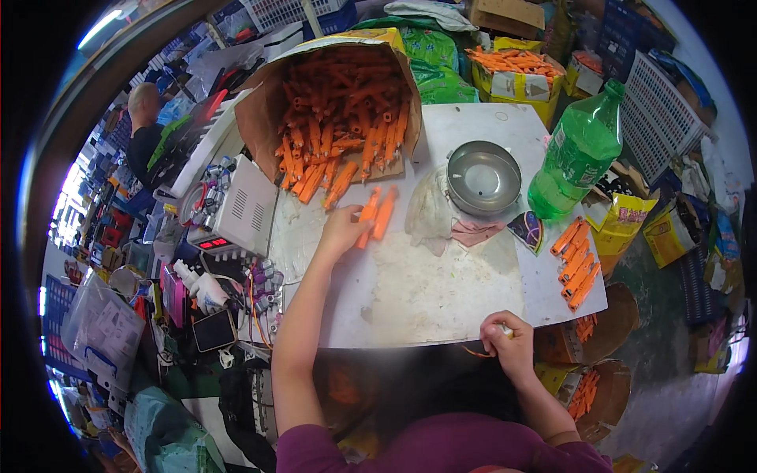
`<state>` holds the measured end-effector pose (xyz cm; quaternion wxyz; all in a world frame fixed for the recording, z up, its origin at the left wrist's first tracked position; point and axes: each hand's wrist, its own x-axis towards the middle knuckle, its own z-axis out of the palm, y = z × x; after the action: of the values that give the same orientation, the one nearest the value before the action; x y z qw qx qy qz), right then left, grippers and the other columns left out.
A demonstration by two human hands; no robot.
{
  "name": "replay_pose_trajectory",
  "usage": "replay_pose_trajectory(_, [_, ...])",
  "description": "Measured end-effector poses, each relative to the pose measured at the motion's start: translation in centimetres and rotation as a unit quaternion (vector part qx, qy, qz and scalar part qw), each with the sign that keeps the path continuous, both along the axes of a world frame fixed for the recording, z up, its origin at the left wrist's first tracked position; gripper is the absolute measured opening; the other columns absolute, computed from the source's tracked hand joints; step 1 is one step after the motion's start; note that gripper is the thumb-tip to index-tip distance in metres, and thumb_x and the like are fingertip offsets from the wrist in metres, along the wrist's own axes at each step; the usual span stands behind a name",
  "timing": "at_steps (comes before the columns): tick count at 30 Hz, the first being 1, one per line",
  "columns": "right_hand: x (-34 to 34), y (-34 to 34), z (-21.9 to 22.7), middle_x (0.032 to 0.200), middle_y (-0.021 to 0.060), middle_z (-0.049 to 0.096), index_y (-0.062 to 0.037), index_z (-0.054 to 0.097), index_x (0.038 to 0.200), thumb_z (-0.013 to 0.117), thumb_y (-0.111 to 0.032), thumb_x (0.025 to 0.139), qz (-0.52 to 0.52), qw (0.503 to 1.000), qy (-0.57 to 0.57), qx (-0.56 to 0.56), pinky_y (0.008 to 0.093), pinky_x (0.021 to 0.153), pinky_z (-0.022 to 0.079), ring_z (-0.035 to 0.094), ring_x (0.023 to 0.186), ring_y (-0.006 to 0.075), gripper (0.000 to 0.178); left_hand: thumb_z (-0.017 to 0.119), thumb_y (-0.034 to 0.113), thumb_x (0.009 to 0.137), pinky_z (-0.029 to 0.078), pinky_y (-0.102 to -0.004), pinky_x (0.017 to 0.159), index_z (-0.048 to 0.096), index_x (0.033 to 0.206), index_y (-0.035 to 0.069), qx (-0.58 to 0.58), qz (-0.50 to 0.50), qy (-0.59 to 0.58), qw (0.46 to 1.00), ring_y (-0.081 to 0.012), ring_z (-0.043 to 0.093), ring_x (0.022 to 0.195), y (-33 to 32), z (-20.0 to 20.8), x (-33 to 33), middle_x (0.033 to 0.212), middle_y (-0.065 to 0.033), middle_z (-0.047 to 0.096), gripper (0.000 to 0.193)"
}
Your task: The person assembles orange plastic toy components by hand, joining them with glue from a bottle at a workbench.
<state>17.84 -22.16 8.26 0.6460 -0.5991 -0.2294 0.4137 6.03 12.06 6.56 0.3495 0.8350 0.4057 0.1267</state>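
Observation:
My left hand (344, 231) is over the middle of the worktable, fingers closed on an orange plastic part (367, 217). A second orange plastic part (384, 214) lies right beside it, both slightly blurred. Just beyond, a large cardboard box (254, 126) lies tipped toward me, with many slender orange parts (347, 102) spilling from its mouth. At the table's near edge, my right hand (509, 343) is closed around a small whitish thing, mostly hidden by the fingers. A thin orange-brown strip (476, 352) sticks out to its left.
A metal bowl (483, 178) stands on the table (441, 292) near a cloth (430, 213) and a green bottle (579, 150). Orange parts (577, 264) line the right edge. A power supply (236, 209) sits left. Boxes of orange parts (585, 394) stand below right. Another person (143, 126) is far left.

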Motion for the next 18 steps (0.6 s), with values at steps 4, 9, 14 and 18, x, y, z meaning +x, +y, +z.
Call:
replay_pose_trajectory(4, [-0.1,1.2,-0.3,0.074,0.0086,0.056,-0.0011,0.055,0.084,0.062,-0.013,0.075,0.045,0.947,-0.318,-0.006,0.0258,0.06,0.044,0.054,0.065,0.0181,0.016,0.056,0.013,0.084,0.049,-0.0295,0.075,0.049,0.116,-0.002,-0.239,0.039,-0.3,0.923,-0.0158,0.059,0.083,-4.7,1.2,-1.3,0.096,-0.0105,0.06,0.037])
replay_pose_trajectory(9, [-0.2,4.7,-0.1,0.082,0.011,0.057,-0.0026,0.055,0.085,0.068,-0.023,0.072,0.045,0.936,-0.349,-0.027,0.0296,0.063,0.046,0.057,0.072,0.0255,0.027,0.053,0.018,0.087,0.045,-0.0342,0.085,0.037,0.127,0.0,-0.518,-0.049,-0.479,0.707,-0.0208,0.056,0.097,-14.4,2.3,-0.2,0.111,-0.0093,0.054,0.047])
replay_pose_trajectory(14, [-0.7,5.8,0.0,0.071,0.0082,0.052,-0.0025,0.054,0.079,0.072,-0.031,0.068,0.015,0.873,-0.488,-0.002,0.0291,0.052,0.042,0.052,0.057,0.0223,0.036,0.052,0.018,0.087,0.039,-0.0362,0.094,0.029,0.131,0.001,-0.515,0.007,-0.519,0.682,-0.0228,0.048,0.11,-19.6,2.9,1.5,0.116,-0.0124,0.05,0.052])
replay_pose_trajectory(18, [-0.5,5.2,-0.2,0.068,0.0063,0.051,-0.0044,0.054,0.077,0.071,-0.026,0.07,-0.018,0.821,-0.571,0.005,0.0306,0.047,0.041,0.052,0.055,0.0209,0.028,0.055,0.008,0.084,0.043,-0.0312,0.088,0.03,0.129,-0.003,-0.383,0.038,-0.484,0.786,-0.0219,0.054,0.104,-20.3,3.6,2.2,0.11,-0.0146,0.054,0.052])
